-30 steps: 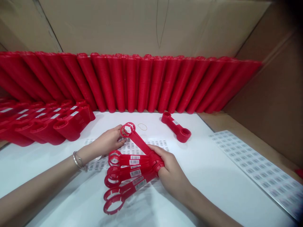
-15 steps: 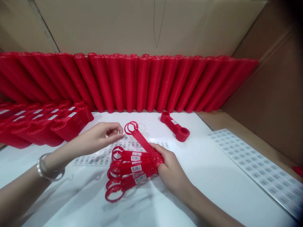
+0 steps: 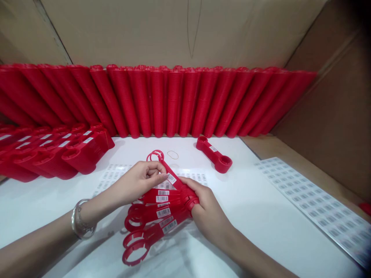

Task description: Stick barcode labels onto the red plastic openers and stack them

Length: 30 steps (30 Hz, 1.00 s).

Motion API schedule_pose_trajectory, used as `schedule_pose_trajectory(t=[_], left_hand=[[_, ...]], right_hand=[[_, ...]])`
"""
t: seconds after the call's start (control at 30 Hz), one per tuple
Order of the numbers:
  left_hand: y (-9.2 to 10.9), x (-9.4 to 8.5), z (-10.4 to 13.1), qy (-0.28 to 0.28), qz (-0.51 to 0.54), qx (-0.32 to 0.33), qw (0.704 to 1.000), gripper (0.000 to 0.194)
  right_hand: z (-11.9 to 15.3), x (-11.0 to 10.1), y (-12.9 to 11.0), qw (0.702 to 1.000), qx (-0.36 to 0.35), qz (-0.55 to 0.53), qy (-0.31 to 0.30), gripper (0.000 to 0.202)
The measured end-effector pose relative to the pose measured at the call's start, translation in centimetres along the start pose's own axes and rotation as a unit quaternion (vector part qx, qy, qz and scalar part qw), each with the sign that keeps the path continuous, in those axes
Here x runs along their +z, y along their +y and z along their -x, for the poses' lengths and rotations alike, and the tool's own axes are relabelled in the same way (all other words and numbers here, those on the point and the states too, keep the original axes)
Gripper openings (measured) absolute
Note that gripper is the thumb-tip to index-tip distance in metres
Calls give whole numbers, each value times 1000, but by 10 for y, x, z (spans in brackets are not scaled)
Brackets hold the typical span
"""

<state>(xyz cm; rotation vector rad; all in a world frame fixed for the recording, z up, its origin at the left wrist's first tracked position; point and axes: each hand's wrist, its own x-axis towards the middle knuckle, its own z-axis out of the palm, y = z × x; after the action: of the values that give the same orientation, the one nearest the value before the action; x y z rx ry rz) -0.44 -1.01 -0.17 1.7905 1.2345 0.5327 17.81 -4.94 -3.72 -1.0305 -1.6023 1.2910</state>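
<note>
My right hand (image 3: 207,204) grips the joined ends of several red plastic pieces (image 3: 153,221), which fan out to the left with rings at their far ends. Most of these pieces carry white barcode labels. My left hand (image 3: 147,178) pinches the left edge of a small barcode label (image 3: 171,178), which lies against the uppermost piece of the fan. Under the left hand and the fan, a sheet of barcode labels (image 3: 111,175) is partly hidden on the white table (image 3: 252,216).
A small red stack (image 3: 214,154) with a label lies behind my right hand, near a rubber band (image 3: 173,155). Labelled red stacks (image 3: 84,150) stand at left, tall red stacks (image 3: 174,102) line the back. Another label sheet (image 3: 313,204) is at right.
My left hand has moved right and slightly down, bringing the small label from beside the top ring onto the uppermost piece. The fan has spread and shifted slightly left and down.
</note>
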Motion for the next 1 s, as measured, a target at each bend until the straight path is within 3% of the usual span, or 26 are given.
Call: schedule_pose_trajectory(t=[0.27, 0.4, 0.5, 0.67, 0.77, 0.9, 1.0], left_hand=[[-1, 3, 0, 26, -23, 0, 999, 24], [-3, 8, 2, 70, -103, 28, 992, 23], [-6, 15, 5, 124, -244, 64, 960, 21], [-13, 21, 6, 188, -452, 169, 856, 32], [-14, 19, 5, 219, -517, 188, 806, 41], [-16, 8, 0, 270, -535, 151, 787, 56], [-17, 0, -3, 270, -527, 111, 798, 59]], right_hand=[[0, 3, 0, 1000, 1, 6, -1, 66], [0, 2, -1, 1000, -6, 7, -2, 67], [0, 1, -1, 1000, -13, 9, -11, 70], [0, 1, 1, 998, -33, 43, -10, 71], [0, 1, 0, 998, -36, 46, -17, 74], [1, 3, -3, 999, -27, 23, -33, 71], [1, 3, -4, 999, -27, 21, -33, 67]])
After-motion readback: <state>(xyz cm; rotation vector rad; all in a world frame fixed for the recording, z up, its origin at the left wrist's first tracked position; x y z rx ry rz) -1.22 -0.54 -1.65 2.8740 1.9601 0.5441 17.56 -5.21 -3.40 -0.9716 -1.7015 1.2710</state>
